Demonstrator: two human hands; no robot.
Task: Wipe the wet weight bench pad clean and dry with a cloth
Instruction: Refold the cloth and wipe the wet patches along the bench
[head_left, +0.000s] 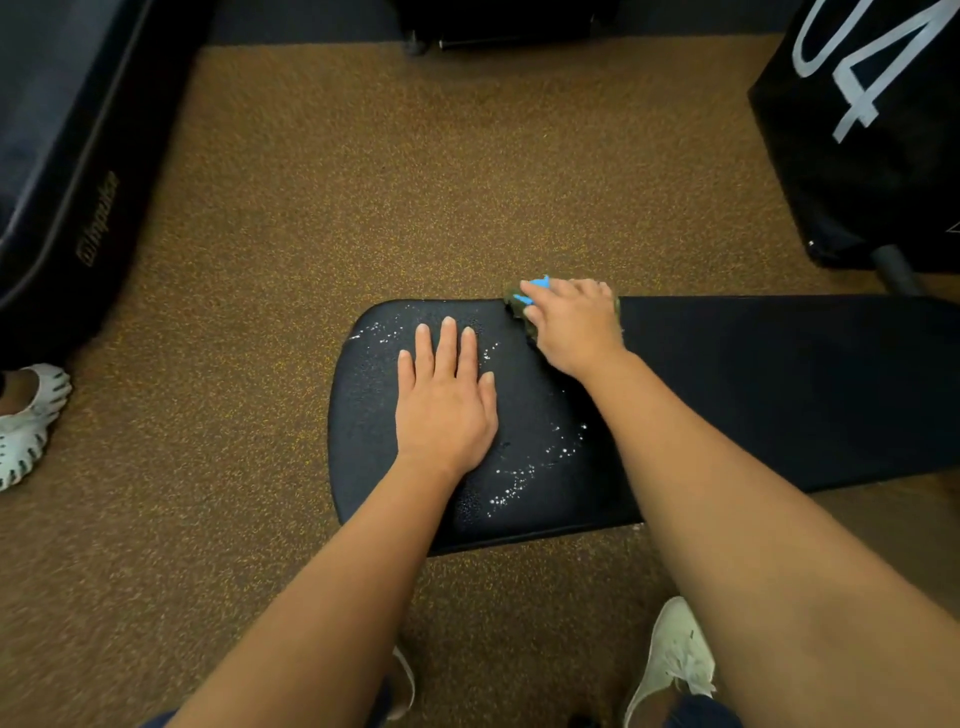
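Under the left hand (444, 395) lies the rounded end of the black bench pad (779, 389), whose long axis runs crosswise to the person. That rounded end points out past the left hand, and the rest of the pad stretches away beyond the right hand (571, 322) until it leaves the view. The left arm reaches straight forward, and its hand lies flat, palm down, on the pad, with the fingers straight, close together and pointing away from the body; it holds nothing. The right arm angles forward and inward, so its hand sits just ahead and to the right of the left one, at the pad's far edge. Its fingers are curled over a bunched green and blue cloth (515, 306), gripping it and pressing it against the pad; most of the cloth is hidden beneath the hand. Water droplets (524, 473) speckle the pad in an arc, from beyond the left fingertips round to the space between the two wrists. Brown speckled flooring (311, 208) surrounds the pad. Below the right forearm is a pale sneaker (675, 660). Far out to the left is a white clog (31, 415), with dark padded equipment (62, 156) above it. Beyond the right hand stands a black box (857, 197) marked 04.
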